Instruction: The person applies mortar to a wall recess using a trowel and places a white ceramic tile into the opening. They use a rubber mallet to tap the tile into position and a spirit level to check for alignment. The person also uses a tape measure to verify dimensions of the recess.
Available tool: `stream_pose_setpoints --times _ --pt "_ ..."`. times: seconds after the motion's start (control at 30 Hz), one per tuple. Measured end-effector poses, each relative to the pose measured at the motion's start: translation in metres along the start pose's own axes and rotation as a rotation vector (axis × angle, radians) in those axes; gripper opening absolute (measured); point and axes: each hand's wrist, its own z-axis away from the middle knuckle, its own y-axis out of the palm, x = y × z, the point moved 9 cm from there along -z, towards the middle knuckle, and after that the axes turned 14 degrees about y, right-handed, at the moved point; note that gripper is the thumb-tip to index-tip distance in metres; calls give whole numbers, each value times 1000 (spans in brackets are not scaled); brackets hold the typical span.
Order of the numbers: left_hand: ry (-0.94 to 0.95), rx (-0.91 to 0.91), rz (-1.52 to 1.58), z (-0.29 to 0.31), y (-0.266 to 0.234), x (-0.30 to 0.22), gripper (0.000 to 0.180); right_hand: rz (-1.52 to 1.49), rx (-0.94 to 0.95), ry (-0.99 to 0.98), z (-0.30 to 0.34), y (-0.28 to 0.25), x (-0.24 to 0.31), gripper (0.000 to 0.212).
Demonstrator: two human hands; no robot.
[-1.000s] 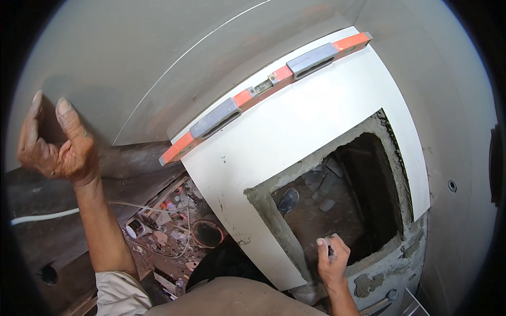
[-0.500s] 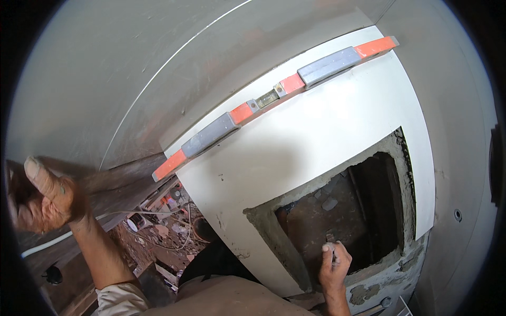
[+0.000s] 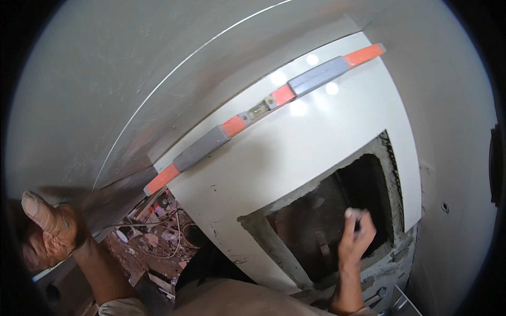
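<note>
A long red-and-grey spirit level (image 3: 258, 110) lies slantwise across the glossy white panel (image 3: 295, 139), towards its far edge. Below it, the panel has a rough-edged rectangular opening (image 3: 303, 226) bordered by grey mortar. My right hand (image 3: 357, 239) is raised over this opening, thumb and fingers curled together; whatever they hold, if anything, cannot be made out. Out at the left rim, beside the grey wall, is my left hand (image 3: 55, 234) with its thumb stretched out and nothing visible in it; its other fingers are partly in shadow.
Grey walls (image 3: 174, 47) rise behind and to the right, the right one with a small round fitting (image 3: 445, 207). Rubble and scraps (image 3: 150, 237) with a loose hose cover the floor at lower left. A hammer-like tool (image 3: 380, 293) lies near the lower right.
My right hand has risen from the near edge of the opening and moved right. My left hand sits lower in view. The whole view has shifted slightly; the level stays on the panel.
</note>
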Motion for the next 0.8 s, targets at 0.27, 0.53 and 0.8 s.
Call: stream_pose_setpoints --times 0.27,0.53,0.8 --pt "10 -1 63 -41 4 -19 36 -121 -400 -628 -144 -31 154 31" --pt "-424 -497 960 -56 -43 9 28 -145 -475 -584 -237 13 180 44" --pt "-1712 421 1780 133 -73 -207 26 -89 -436 -429 -260 17 164 40"
